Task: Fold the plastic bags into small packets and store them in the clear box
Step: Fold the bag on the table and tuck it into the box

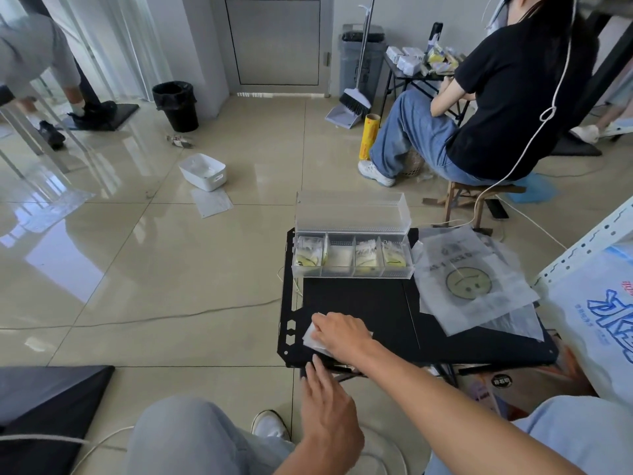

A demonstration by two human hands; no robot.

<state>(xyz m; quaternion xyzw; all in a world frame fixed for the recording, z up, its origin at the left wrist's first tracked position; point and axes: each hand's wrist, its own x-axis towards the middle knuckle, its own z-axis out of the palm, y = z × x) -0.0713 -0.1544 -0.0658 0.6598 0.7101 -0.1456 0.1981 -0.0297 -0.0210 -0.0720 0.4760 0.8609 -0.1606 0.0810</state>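
A small black table (376,303) stands in front of me. At its near left corner lies a folded white plastic bag (313,337), pressed flat under my right hand (339,332). My left hand (325,406) hovers just below the table's front edge, fingers extended, touching the bag's near end. The clear box (352,265) sits at the table's far edge with its lid raised. Folded packets fill three of its compartments. Flat unfolded bags (472,279) with a smiley print lie on the right of the table.
A large printed white bag (596,320) hangs over a rack at the right. A person sits on a stool (479,197) beyond the table. On the floor are a white tub (203,171), a black bin (176,104) and cables.
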